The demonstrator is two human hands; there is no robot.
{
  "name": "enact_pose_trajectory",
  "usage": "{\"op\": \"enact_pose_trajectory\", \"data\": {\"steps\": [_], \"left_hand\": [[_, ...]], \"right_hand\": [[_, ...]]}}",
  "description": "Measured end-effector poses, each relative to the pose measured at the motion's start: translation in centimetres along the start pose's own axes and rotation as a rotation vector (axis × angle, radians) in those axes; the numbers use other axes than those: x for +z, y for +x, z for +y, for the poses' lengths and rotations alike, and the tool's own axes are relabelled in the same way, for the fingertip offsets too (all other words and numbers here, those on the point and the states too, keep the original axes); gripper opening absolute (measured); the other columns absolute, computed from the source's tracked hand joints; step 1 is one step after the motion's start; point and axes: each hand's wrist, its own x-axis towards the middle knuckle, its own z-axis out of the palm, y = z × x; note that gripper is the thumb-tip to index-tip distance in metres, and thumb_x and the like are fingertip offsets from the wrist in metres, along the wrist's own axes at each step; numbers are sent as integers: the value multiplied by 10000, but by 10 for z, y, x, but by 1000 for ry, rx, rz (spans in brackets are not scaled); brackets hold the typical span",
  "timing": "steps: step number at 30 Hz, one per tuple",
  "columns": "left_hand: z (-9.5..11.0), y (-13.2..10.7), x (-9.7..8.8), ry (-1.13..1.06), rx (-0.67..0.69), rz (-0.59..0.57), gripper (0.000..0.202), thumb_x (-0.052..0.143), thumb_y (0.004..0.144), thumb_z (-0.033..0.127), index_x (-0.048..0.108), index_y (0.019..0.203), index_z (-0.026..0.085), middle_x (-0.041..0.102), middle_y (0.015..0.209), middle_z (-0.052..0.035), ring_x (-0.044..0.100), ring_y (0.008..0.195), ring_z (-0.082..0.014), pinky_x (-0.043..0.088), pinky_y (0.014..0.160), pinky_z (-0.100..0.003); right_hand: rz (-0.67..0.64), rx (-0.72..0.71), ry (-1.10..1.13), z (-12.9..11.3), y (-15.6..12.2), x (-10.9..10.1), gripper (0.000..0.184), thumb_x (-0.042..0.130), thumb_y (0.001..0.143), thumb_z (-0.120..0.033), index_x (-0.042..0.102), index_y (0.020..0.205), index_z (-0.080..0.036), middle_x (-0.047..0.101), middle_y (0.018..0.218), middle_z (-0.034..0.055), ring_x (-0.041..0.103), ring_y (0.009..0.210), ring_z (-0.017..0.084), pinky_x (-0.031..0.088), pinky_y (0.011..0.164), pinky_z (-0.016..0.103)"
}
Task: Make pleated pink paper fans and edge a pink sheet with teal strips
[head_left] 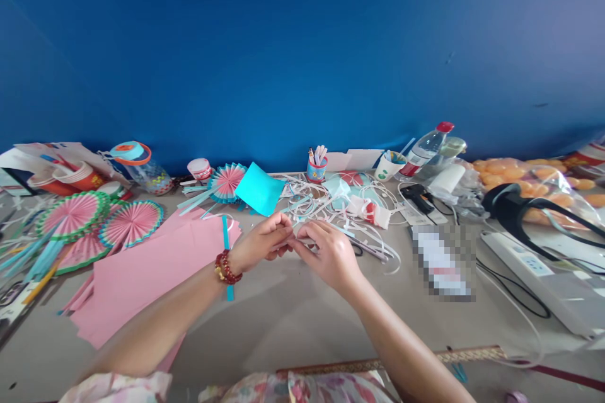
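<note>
Over the middle of the table my left hand (267, 238) and my right hand (329, 252) meet fingertip to fingertip. Both are closed in a pinch. What lies between the fingers is thin and pale, too small to make out. A red bead bracelet circles my left wrist. Under my left forearm lie large pink paper sheets (155, 271), with a narrow blue paper strip (225, 233) partly hidden by the wrist. Just beyond the fingers sits a bright blue paper sheet (259, 189). A tangle of white paper strips (307, 198) spreads behind my right hand.
Pleated pink paper fans (131, 224) lie at left, near a lidded bottle (142, 167). Along the blue wall stand a pen cup (316, 169), a paper cup (388, 167) and a plastic bottle (425, 150). To the right are a blurred-out flat object, cables and a power strip (524, 258).
</note>
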Motion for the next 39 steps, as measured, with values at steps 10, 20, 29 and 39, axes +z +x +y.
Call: {"op": "enact_pose_trajectory", "data": {"steps": [10, 20, 29, 39], "left_hand": [[12, -12, 5, -98, -27, -70, 274, 624, 853, 381, 504, 1031, 211, 510, 758, 24, 484, 631, -93, 257, 477, -190], [1, -15, -2, -68, 5, -178, 554, 621, 900, 449, 411, 1355, 213, 647, 838, -33, 625, 731, -150, 442, 622, -264], [0, -18, -5, -36, 34, -240, 435, 636, 887, 447, 564, 1227, 186, 679, 830, -59, 659, 732, -172, 473, 618, -270], [0, -25, 4, 161, 109, -83, 408, 587, 912, 484, 563, 1186, 182, 569, 651, 32, 574, 583, -123, 397, 551, -233]], "right_hand": [[-5, 21, -21, 4, 6, -10, 196, 601, 934, -306, 569, 762, -219, 660, 737, 5, 598, 666, 154, 396, 634, 259], [-56, 52, -16, 6, 3, -11, 154, 607, 927, -282, 592, 789, -214, 664, 770, 13, 605, 710, 163, 404, 648, 258], [-168, 97, 85, 8, 2, -18, 108, 636, 893, -242, 598, 795, -219, 643, 764, -12, 593, 707, 136, 390, 590, 222], [-176, 91, 112, 7, 1, -23, 101, 634, 893, -247, 605, 800, -220, 646, 761, -13, 600, 700, 133, 405, 593, 223]]}}
